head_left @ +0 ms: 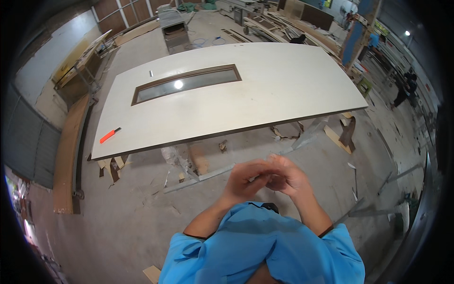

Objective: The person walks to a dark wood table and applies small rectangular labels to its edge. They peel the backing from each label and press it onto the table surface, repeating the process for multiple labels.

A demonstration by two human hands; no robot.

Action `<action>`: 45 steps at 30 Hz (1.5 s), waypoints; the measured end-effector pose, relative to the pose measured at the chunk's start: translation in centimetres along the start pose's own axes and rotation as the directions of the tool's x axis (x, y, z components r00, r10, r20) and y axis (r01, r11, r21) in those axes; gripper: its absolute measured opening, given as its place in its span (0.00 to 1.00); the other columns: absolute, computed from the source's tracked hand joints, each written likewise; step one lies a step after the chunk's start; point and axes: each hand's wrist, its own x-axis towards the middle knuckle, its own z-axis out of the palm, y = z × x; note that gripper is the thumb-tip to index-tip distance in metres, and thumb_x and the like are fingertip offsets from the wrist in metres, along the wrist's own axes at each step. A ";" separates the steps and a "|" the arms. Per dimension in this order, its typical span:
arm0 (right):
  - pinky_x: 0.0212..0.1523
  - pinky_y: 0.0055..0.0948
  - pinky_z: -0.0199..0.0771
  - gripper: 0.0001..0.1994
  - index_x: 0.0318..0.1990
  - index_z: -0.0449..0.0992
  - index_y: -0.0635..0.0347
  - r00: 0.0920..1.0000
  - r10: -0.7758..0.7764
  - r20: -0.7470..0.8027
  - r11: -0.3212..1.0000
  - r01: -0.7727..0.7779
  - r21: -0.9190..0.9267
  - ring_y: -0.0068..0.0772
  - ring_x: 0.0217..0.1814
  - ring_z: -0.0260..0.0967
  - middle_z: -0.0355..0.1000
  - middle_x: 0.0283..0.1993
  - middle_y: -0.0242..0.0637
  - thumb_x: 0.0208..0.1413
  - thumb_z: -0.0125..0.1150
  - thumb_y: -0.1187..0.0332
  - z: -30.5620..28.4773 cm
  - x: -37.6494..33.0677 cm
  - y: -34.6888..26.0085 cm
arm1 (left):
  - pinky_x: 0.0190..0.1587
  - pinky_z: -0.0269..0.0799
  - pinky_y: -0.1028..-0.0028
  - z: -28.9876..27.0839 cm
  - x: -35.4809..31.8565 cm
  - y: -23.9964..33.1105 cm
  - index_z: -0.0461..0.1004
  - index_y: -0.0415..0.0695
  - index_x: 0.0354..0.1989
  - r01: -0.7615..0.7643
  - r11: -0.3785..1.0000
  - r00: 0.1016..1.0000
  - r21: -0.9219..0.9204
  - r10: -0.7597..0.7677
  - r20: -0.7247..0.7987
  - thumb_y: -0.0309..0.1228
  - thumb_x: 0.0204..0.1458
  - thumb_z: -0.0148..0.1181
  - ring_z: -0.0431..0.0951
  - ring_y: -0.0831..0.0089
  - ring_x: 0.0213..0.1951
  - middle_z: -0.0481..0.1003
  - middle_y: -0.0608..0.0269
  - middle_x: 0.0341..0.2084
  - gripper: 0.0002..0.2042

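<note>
My left hand [248, 180] and my right hand [287, 176] meet in front of my chest, short of the near edge of a white door panel [279, 97]. Their fingers curl in and overlap, slightly blurred; whatever is between them, if anything, is hidden. The panel lies flat on metal supports, with a long narrow glass pane [198, 85] in a brown frame set into it. An orange utility knife [109, 136] rests near its left front corner, away from both hands. Beyond the frame is a small pale, short piece [151, 73].
Scraps of brown and tan strip [347, 135] litter the floor around the metal support bar [213, 174]. A wooden panel [71, 156] stands along the left. Stacked boards [283, 31] and machinery fill the back; other people [405, 87] are far right.
</note>
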 end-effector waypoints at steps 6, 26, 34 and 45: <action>0.16 0.17 0.54 0.12 0.35 0.68 0.54 0.994 -0.039 0.099 0.999 0.040 -0.011 0.16 0.18 0.57 0.72 0.27 0.37 0.61 0.66 0.60 0.9 1.4 0.3 | 0.31 0.72 0.77 -1.8 0.2 0.1 0.81 0.34 0.44 0.041 0.999 0.999 -0.026 -0.040 0.011 0.11 0.53 0.53 0.78 0.74 0.30 0.78 0.57 0.32 0.14; 0.16 0.18 0.53 0.14 0.35 0.68 0.52 0.984 -0.174 0.044 0.974 0.179 -0.139 0.18 0.18 0.60 0.63 0.20 0.26 0.61 0.67 0.57 0.9 1.8 0.4 | 0.32 0.76 0.74 -1.7 0.1 -1.4 0.69 0.35 0.51 0.231 0.926 0.954 -0.299 -0.275 -0.116 0.16 0.57 0.55 0.79 0.72 0.32 0.76 0.57 0.34 0.13; 0.17 0.18 0.54 0.11 0.36 0.71 0.55 0.959 -0.247 -0.140 0.904 0.176 -0.391 0.14 0.18 0.57 0.65 0.22 0.24 0.61 0.67 0.62 1.5 0.8 0.5 | 0.33 0.75 0.76 -1.6 -0.9 -1.7 0.69 0.36 0.47 0.241 0.951 0.952 -0.194 -0.271 -0.145 0.17 0.59 0.54 0.77 0.75 0.31 0.75 0.59 0.36 0.09; 0.18 0.19 0.53 0.09 0.38 0.71 0.56 0.965 -0.236 -0.115 0.962 0.214 -0.171 0.14 0.18 0.56 0.65 0.23 0.25 0.61 0.65 0.64 -1.1 -0.7 2.8 | 0.37 0.69 0.79 -0.1 -2.7 -3.5 0.65 0.39 0.45 0.073 0.937 0.997 0.342 -0.078 0.001 0.21 0.63 0.52 0.71 0.79 0.34 0.74 0.58 0.40 0.05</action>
